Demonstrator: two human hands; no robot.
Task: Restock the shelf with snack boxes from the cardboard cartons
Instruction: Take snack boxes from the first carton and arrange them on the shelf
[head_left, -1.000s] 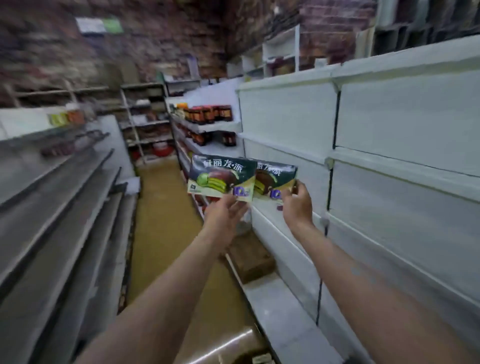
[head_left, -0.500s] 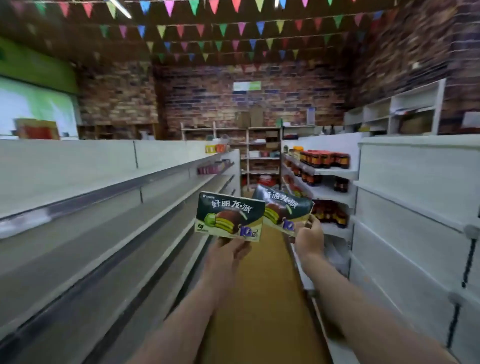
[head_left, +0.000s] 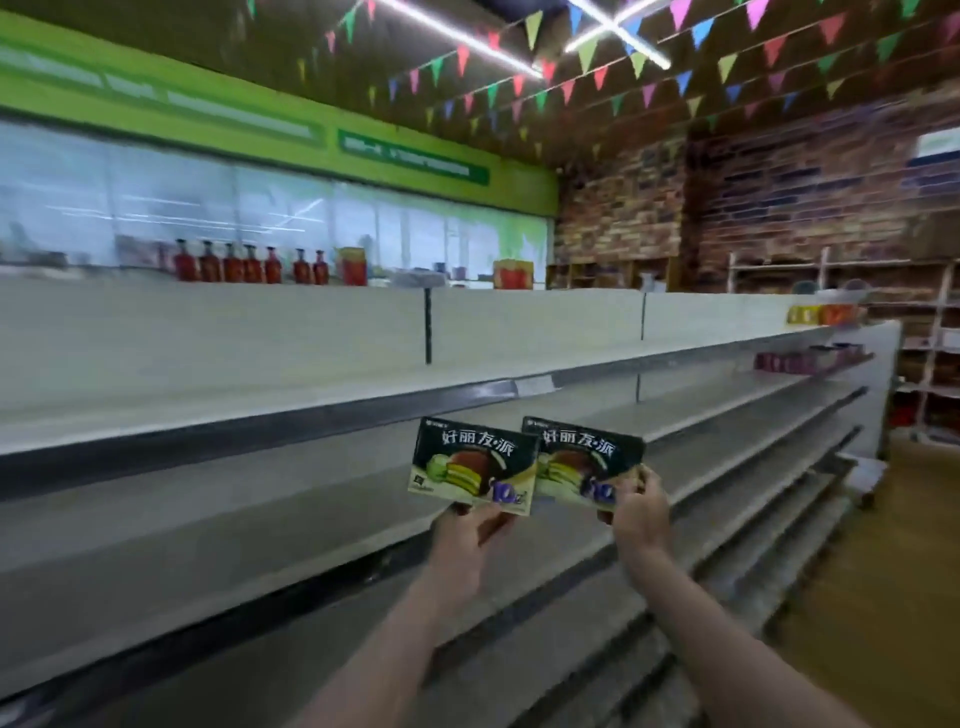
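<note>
2 snack boxes are up in front of the person, side by side and face-on, held out toward the long shelf unit (head_left: 311, 410) that runs from near left to far right. The left hand (head_left: 467, 535) pinches the left snack box (head_left: 470, 465) at its lower edge, thumb on the printed front and the rest of the fingers hidden behind; the right hand (head_left: 641, 512) grips the right snack box (head_left: 584, 465) at its lower right corner in the same way. The near edge of the left box overlaps the right one slightly. Both are flat, rectangular cartons of thin printed card, dark green with a glossy sheen, a picture of layered round cakes and a purple "10" badge. Held by a single edge without sagging, they look light and fairly stiff, though the card would likely dent if squeezed hard across the broad face; the coated surface may be a little slippery, so a pinch at a corner or along an edge, where the folded card is strongest, seems the safest hold. The shelves ahead are smooth pale boards with dark metal front rails, tiered and mostly bare; red bottles (head_left: 249, 262) stand on top at the far left, and a few small packs (head_left: 810, 358) sit at the far right. Behind is rough brick wall (head_left: 779, 197), with coloured pennants (head_left: 571, 78) overhead.
</note>
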